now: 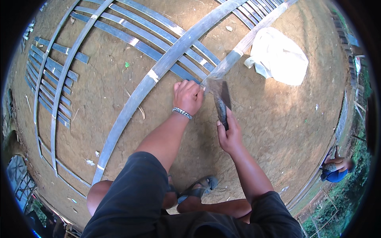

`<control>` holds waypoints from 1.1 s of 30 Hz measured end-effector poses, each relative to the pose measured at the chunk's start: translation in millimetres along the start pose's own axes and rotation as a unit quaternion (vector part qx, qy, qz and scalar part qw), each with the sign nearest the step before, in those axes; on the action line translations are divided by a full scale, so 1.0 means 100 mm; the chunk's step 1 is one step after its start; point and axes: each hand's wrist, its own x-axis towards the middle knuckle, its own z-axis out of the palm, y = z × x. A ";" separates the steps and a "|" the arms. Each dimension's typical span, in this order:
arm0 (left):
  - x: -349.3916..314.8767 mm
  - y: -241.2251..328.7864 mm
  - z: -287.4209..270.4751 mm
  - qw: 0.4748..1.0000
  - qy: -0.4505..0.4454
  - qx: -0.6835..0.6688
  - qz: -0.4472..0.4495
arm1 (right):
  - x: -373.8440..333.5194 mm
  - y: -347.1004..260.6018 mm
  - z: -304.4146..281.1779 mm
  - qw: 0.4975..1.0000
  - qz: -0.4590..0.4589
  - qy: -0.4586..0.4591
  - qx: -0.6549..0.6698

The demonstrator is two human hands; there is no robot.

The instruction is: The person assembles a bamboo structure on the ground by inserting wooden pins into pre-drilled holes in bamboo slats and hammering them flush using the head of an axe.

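My right hand point(231, 134) is wrapped around the dark handle of a broad-bladed chopping knife point(225, 96), whose far end is blurred. My left hand point(188, 96), with a chain bracelet at the wrist, has its fingers curled in just left of the blade. Whatever they hold is hidden. Both hands meet the near end of a long split-bamboo strip point(229, 62), which runs away to the upper right. Several thinner dark slats point(151, 52) end beside my left hand and cross under another long curved bamboo strip point(139, 92).
A white sack point(279, 57) lies on the bare earth at the right. More slats point(49, 81) lie across two long strips at the left. My sandalled foot point(197, 189) is close below my hands. A person in blue point(335, 170) is at the far right edge, near greenery.
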 end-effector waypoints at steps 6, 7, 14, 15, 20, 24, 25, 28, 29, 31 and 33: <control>-0.04 -0.03 0.02 1.000 -0.004 -0.007 -0.018 | 0.01 -0.01 0.04 0.998 -0.002 -0.012 -0.056; -0.03 -0.02 0.01 1.000 -0.009 -0.008 -0.022 | 0.03 0.01 0.03 0.994 0.072 -0.076 -0.028; -0.09 -0.12 0.08 0.994 0.048 -0.044 -0.093 | -0.04 0.00 0.00 1.000 -0.017 0.016 0.000; -0.09 -0.13 0.10 0.992 0.061 -0.050 -0.100 | -0.05 -0.03 0.02 1.000 0.010 0.005 -0.009; -0.08 -0.14 0.16 0.990 0.065 -0.044 -0.117 | -0.02 0.07 0.01 0.999 0.007 -0.033 -0.016; -0.10 -0.13 0.12 0.988 0.051 -0.033 -0.141 | -0.02 -0.11 -0.08 0.999 -0.032 0.014 0.002; -0.10 -0.12 0.11 0.988 0.050 -0.029 -0.140 | -0.03 -0.12 -0.07 0.997 -0.053 0.029 0.042; -0.04 -0.06 0.10 0.987 0.034 -0.028 -0.155 | 0.00 -0.07 -0.02 0.999 0.015 -0.014 -0.031; -0.05 -0.06 0.11 0.988 0.037 -0.026 -0.146 | 0.06 0.00 -0.02 0.997 0.021 -0.059 -0.043; -0.05 -0.08 0.11 0.990 0.047 -0.019 -0.131 | 0.05 0.04 0.00 0.999 0.013 -0.031 -0.009; -0.04 -0.06 0.11 0.988 0.038 -0.026 -0.149 | 0.01 0.00 -0.03 0.999 0.032 -0.013 0.034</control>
